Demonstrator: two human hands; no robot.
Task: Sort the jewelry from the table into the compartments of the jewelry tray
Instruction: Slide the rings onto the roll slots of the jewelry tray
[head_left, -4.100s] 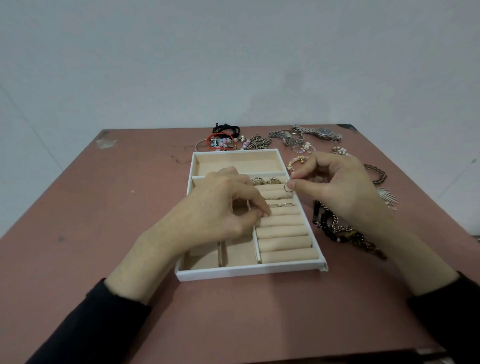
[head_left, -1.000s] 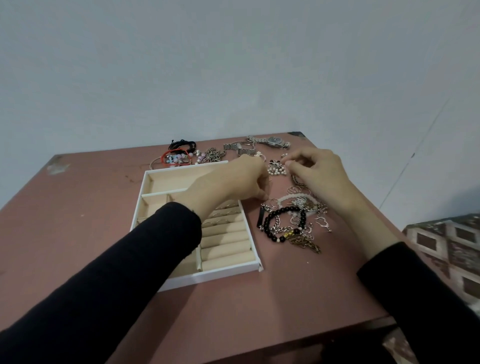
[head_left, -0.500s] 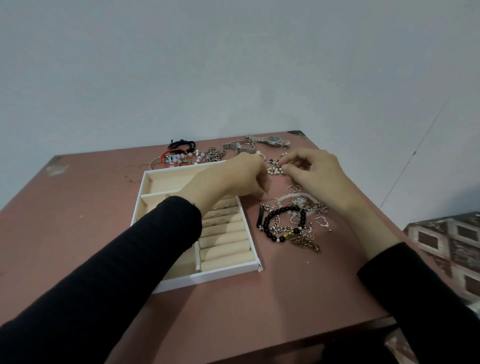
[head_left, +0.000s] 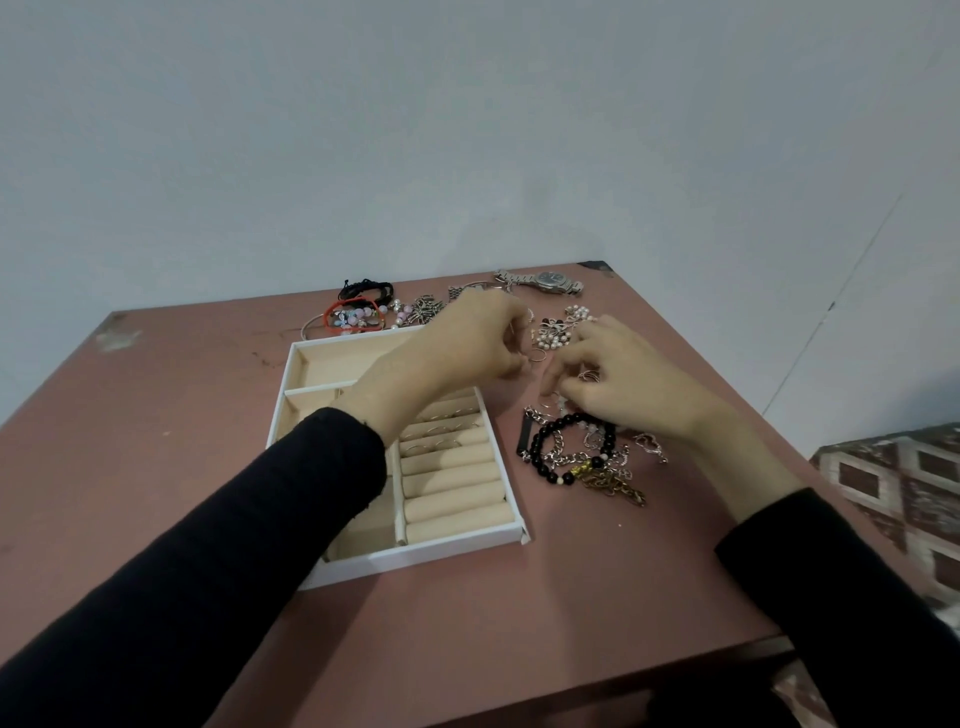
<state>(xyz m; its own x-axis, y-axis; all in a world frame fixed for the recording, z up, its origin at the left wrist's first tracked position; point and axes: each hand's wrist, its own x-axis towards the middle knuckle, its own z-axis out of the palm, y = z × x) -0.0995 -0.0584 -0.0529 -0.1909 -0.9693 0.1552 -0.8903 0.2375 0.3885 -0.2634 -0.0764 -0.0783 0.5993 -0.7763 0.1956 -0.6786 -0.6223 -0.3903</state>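
Head view: my left hand (head_left: 475, 338) hovers past the tray's (head_left: 467, 540) right rim, fingers curled, a small ring (head_left: 537, 356) at their tips; grip unclear. My right hand (head_left: 623, 382) curls onto the jewelry pile (head_left: 582, 457) near the tabletop's right edge; hold unclear.

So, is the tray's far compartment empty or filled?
Empty where visible: the far compartment shows only bare beige lining. The left hand hides its right end, so that part cannot be told.
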